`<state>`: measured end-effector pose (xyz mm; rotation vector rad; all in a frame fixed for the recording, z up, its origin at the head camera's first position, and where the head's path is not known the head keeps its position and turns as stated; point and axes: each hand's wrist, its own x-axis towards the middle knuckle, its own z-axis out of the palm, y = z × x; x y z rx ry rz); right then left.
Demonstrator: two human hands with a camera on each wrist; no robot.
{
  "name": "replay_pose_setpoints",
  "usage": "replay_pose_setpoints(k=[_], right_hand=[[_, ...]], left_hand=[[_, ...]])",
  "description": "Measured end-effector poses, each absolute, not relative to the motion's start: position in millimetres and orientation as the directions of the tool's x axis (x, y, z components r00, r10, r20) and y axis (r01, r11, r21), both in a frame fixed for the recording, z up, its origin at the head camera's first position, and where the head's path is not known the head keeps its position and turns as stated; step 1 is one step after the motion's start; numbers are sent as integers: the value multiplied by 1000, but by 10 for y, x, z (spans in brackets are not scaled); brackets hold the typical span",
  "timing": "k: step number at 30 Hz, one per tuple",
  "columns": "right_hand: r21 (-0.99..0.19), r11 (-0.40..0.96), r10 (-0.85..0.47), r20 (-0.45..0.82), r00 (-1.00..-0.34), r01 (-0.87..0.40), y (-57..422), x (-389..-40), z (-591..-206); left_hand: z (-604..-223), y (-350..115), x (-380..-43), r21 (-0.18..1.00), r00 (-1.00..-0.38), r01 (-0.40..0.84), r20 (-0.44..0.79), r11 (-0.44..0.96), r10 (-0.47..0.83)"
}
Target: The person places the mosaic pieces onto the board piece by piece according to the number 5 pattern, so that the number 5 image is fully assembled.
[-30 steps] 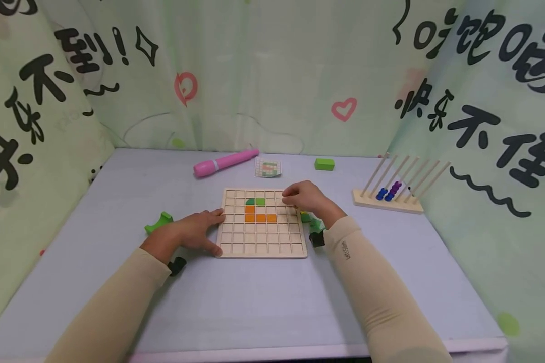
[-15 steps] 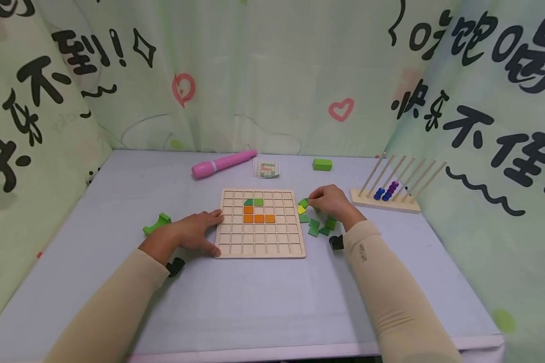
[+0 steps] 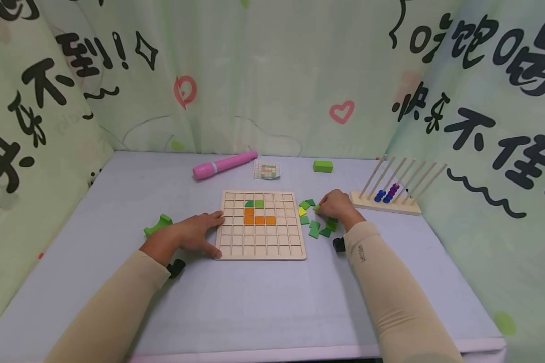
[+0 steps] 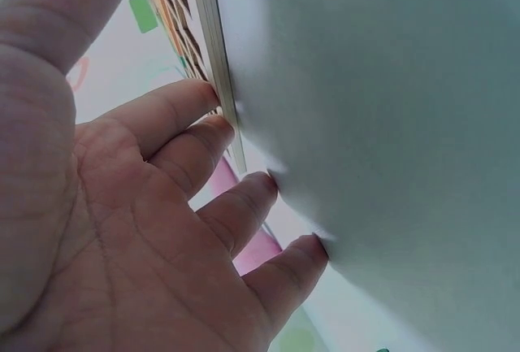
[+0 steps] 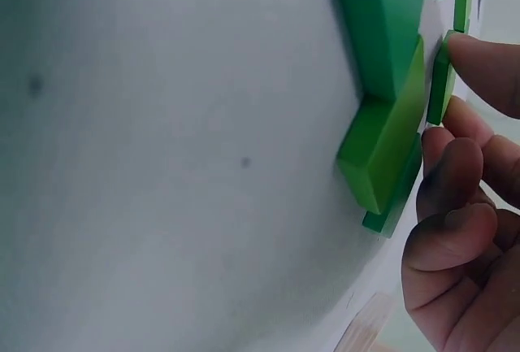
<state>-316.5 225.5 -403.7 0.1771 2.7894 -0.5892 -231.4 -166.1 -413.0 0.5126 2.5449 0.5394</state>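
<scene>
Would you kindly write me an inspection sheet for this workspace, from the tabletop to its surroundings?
Surface: pale cloth.
Job's things: wooden grid board bearing four orange tiles and two green tiles; loose green pieces and a yellow piece to its right; printed card beyond.
Clutter: pink stick, green block, bead rack, notched green block.
Hands: left hand touches the board's left edge; right hand pinches a small tile.
Cables: nothing seen.
Surroundings: curtains printed with writing and hearts.

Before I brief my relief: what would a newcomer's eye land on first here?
Probably the bold black lettering on the curtains around the table. Then the grid board mid-table, with orange tiles near its centre and the left hand touching its left edge. Right of the board, the right hand pinches a green tile beside loose tiles.
</scene>
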Motion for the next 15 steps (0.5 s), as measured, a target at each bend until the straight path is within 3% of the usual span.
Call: replay_pose_setpoints(k=[15], right_hand=[[-394,910,26,-257,-966,129,2203,-3142,-4055]], left_hand=[[-4115,-1660,-2304,459,-818,251,-371,852,440]])
